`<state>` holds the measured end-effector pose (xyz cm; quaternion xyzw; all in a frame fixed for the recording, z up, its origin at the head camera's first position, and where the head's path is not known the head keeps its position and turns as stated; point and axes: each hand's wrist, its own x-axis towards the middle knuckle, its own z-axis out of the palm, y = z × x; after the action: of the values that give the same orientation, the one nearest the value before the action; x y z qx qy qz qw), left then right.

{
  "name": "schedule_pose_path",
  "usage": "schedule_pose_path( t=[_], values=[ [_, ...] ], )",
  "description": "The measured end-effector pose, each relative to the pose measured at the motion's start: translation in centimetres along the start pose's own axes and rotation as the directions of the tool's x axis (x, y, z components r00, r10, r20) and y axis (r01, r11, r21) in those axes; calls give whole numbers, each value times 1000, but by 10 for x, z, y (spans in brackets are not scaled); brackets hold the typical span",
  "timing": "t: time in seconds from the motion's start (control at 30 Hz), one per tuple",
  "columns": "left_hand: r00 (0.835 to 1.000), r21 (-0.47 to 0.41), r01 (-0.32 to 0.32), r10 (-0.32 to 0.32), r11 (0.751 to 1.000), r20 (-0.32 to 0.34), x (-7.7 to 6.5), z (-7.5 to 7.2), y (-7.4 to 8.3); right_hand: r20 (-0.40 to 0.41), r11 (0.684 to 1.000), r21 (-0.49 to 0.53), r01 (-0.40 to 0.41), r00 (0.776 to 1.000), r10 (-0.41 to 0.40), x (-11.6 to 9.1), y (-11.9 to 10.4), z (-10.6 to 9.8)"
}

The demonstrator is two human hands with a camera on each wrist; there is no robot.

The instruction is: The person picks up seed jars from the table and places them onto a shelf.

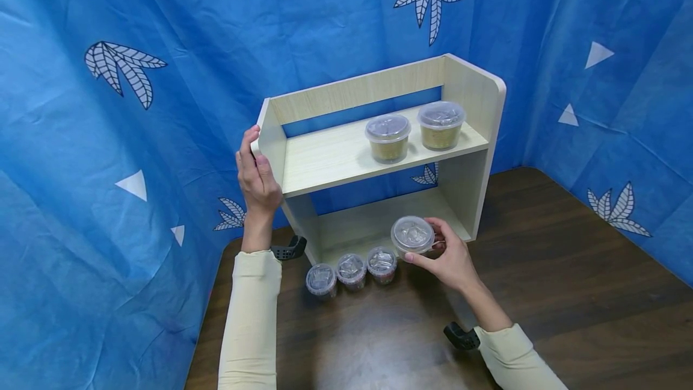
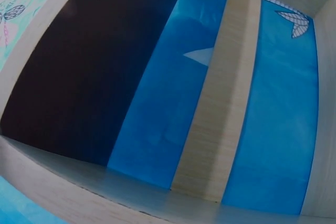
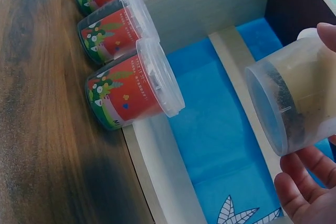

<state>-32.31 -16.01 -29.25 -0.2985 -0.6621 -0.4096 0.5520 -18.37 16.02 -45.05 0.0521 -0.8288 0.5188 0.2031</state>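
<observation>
My right hand [image 1: 452, 257] grips a lidded clear plastic tub [image 1: 412, 235] by its side, thumb at the front and fingers behind. The tub is held in front of the shelf's lower level; in the right wrist view the tub [image 3: 294, 98] shows pale contents and a dark band near its base. With my left hand [image 1: 258, 182] I hold the left side panel of the small wooden shelf [image 1: 325, 179], thumb by its front edge. Two lidded tubs with yellowish contents, one [image 1: 388, 139] left of the other [image 1: 441, 126], stand on the upper board.
Three smaller lidded cups [image 1: 351, 272] with red printed labels stand in a row on the dark wooden table [image 1: 368, 342], before the shelf's lower left front. A blue printed curtain [image 1: 189, 107] hangs behind and at both sides.
</observation>
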Motion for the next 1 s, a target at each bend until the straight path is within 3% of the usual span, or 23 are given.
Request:
schedule_pose_path(
  t=[1.0],
  values=[
    [1000, -1, -4, 4, 1000, -4, 1, 0, 0, -52, 996, 9, 88, 995, -88, 4, -22, -1]
  ],
)
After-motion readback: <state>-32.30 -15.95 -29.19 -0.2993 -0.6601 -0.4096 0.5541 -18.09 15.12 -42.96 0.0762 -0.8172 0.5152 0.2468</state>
